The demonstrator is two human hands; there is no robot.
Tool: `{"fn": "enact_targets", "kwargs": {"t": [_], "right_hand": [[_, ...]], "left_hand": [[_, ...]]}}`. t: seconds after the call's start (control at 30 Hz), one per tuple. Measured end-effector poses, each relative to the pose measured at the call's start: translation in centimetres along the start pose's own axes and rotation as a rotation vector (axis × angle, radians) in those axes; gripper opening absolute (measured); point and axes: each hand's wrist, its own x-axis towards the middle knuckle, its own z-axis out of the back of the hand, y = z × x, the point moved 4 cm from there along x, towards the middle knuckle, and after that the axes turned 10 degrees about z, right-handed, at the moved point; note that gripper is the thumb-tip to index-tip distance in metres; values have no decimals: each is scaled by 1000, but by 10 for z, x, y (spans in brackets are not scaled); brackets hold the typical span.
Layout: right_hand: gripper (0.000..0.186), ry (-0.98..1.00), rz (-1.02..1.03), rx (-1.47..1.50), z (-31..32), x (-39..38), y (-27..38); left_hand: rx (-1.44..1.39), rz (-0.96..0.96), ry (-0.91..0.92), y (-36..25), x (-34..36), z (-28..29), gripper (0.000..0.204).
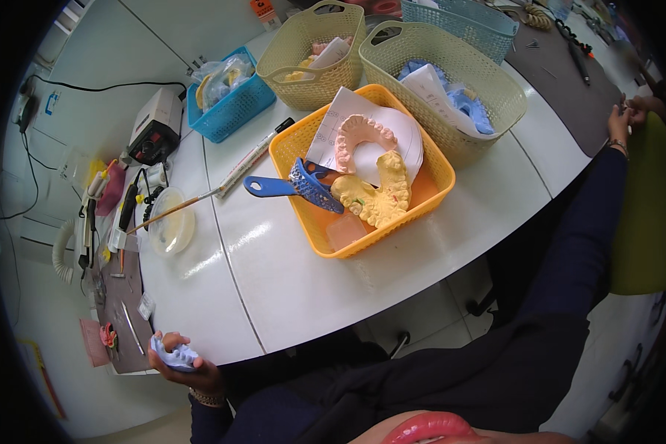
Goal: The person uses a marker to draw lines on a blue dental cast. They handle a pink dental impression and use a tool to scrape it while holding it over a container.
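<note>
At the lower left, my left hand (187, 370) is wrapped round a pale blue dental cast (176, 354). My right hand (619, 124) is stretched to the far right, fingers closed beside another person's hand (650, 105); what it holds is too small to make out. Centrally, an orange basket (314, 240) holds a pink cast (355, 137), a yellow cast (381, 200), white paper (325, 129), a blue impression tray (311, 185) and a translucent pink block (345, 231).
Green (514, 111) and blue (226, 111) baskets line the back. A marker (253, 157), brush (177, 211), plastic bowl (172, 237), white device (157, 122) and tools (129, 322) are at left. Pliers (573, 48) lie on a grey mat (551, 103) at right.
</note>
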Motion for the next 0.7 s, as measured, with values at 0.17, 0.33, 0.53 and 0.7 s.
{"fn": "enact_targets", "kwargs": {"t": [0.17,0.33,0.53,0.7], "right_hand": [[60,-81,77,30,29,-17,39],[43,-505,110,38,118,-39,95],[19,-1001,83,240,252,-76,248],[13,-849,562,862,349,-148,452]], "left_hand": [[30,39,-9,1,-1,13,72],[-91,43,93,18,-12,11,72],[-308,37,186,7,3,6,68],[-855,34,193,27,4,27,76]]}}
